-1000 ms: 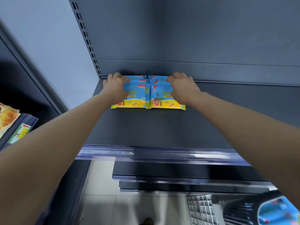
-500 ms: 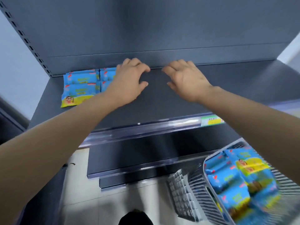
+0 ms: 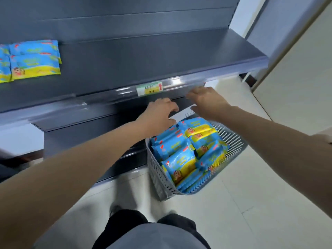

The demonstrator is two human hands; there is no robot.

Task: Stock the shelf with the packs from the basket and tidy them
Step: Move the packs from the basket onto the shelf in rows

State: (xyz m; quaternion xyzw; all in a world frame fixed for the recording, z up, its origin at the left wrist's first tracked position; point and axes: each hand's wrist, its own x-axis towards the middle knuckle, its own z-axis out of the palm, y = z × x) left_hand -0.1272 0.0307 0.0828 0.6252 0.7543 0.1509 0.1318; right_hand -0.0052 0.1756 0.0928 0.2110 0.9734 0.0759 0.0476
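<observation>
Your left hand [image 3: 159, 112] and right hand [image 3: 206, 99] have come off the shelf [image 3: 143, 60] and now hang over the basket [image 3: 156, 169] on the floor. Your fingers are loose and hold nothing. Time to grab more. Shiny blue and yellow packs [image 3: 181, 150] fill the basket. A few stocked packs [image 3: 34, 60] lie flat at the shelf's back left.

Both hands [image 3: 159, 112] down from shelf [image 3: 143, 56] to basket [image 3: 231, 139]
</observation>
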